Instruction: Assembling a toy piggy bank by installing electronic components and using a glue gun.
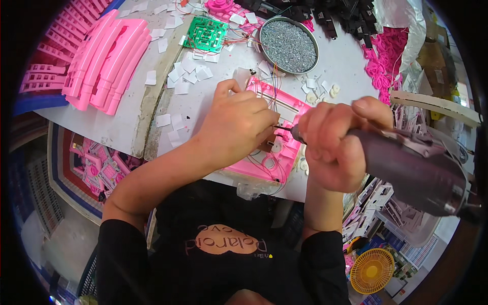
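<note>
My right hand (pixel 333 145) is wrapped round a dark electric screwdriver (pixel 412 170), whose thin bit points left. Beneath both hands lies a pink plastic housing (pixel 288 157) with thin wires running over it and a small brown board (pixel 266 146) inside. My left hand (pixel 236 122) rests over the housing with its fingers curled and pinched together by the bit's tip. Whatever those fingertips hold is too small or hidden to make out. Part of the housing is covered by my left hand.
Beyond the housing stands a round metal tin (pixel 288 46) full of screws. A green circuit board (pixel 206 34) lies to its left, wired, among white paper squares (pixel 188 66). Pink curved parts (pixel 109 61) are stacked at far left; black parts (pixel 351 20) pile up at far right.
</note>
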A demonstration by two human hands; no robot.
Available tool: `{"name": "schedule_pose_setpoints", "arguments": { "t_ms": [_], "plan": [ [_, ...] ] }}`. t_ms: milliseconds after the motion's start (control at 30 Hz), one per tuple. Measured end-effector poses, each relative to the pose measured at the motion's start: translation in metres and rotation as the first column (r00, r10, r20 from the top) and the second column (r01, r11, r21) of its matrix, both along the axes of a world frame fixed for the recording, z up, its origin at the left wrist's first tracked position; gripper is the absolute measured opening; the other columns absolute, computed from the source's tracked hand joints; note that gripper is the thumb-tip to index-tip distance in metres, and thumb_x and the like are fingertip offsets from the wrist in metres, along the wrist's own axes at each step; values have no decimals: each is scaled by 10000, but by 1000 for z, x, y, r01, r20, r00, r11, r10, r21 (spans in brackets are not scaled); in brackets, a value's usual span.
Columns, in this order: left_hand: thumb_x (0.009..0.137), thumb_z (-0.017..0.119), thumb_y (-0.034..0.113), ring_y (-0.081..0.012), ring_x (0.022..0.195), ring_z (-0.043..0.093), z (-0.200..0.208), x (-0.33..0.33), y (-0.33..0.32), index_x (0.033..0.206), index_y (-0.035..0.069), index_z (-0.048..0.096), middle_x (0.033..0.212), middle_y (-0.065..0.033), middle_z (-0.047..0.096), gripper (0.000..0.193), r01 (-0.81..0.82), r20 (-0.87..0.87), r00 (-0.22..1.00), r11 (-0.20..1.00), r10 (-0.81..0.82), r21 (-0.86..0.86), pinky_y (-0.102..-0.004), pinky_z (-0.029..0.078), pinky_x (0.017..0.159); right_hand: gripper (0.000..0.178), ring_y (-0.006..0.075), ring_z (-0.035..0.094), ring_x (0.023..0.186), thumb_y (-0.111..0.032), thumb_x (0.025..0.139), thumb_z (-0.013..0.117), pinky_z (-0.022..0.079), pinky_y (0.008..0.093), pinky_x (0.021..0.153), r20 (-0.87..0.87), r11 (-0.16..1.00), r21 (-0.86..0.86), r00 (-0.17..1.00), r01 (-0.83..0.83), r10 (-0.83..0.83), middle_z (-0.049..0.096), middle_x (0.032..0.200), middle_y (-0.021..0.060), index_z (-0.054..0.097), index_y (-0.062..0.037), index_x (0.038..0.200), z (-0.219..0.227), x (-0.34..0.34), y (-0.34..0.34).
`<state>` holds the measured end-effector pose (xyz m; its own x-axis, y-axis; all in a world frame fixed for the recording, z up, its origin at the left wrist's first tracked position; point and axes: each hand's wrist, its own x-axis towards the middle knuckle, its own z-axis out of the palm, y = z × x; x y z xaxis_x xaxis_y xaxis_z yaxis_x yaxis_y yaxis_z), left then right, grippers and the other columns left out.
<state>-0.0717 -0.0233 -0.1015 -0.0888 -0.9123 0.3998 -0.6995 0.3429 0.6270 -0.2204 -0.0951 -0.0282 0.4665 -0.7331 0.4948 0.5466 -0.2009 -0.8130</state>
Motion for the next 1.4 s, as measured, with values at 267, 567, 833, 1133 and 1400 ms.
{"name": "schedule_pose_setpoints", "arguments": {
  "t_ms": [267, 567, 833, 1133, 1400],
  "plan": [
    [882, 682, 87, -202, 753, 619, 14, 54, 32, 963, 80, 726, 811, -46, 677, 92, -116, -56, 991, 988, 123, 106, -359, 395, 817, 318, 123, 509, 533, -74, 893, 670, 464, 287, 542, 7, 999, 51, 1000, 0, -1, 553, 653, 34, 489, 4, 1142, -10, 6, -2],
    [917, 581, 5, -161, 725, 592, -1, 52, 58, 1049, 9, 738, 777, -69, 647, 205, -95, -443, 866, 946, 232, 311, -303, 434, 669, 205, 120, 421, 510, -72, 942, 578, 354, 290, 481, -266, 994, -109, 963, 19, -48, 459, 617, 32, 445, -35, 1094, -37, 32, -4],
    [845, 713, -12, -124, 655, 559, -4, 51, 55, 1006, 36, 760, 768, -54, 641, 174, -143, -422, 871, 953, 250, 268, -270, 418, 593, 188, 120, 428, 511, -78, 944, 600, 352, 288, 479, -295, 996, -95, 955, -1, -28, 472, 625, 37, 441, -51, 1041, -39, 35, 1],
    [816, 767, 86, -229, 704, 627, -9, 46, 49, 940, 97, 764, 769, -40, 659, 124, -205, -271, 933, 969, 235, 134, -345, 444, 651, 203, 122, 431, 506, -89, 946, 620, 351, 284, 469, -305, 995, -102, 951, 12, -43, 476, 625, 42, 421, -62, 971, -37, 39, 4],
    [815, 771, 125, -223, 723, 616, -11, 42, 39, 989, 105, 757, 814, -28, 648, 176, -162, -124, 979, 987, 163, 18, -367, 426, 696, 195, 117, 418, 492, -63, 944, 598, 352, 285, 456, -359, 984, -177, 929, 25, -88, 448, 602, 37, 403, -62, 930, -35, 42, 5]
  ]
}}
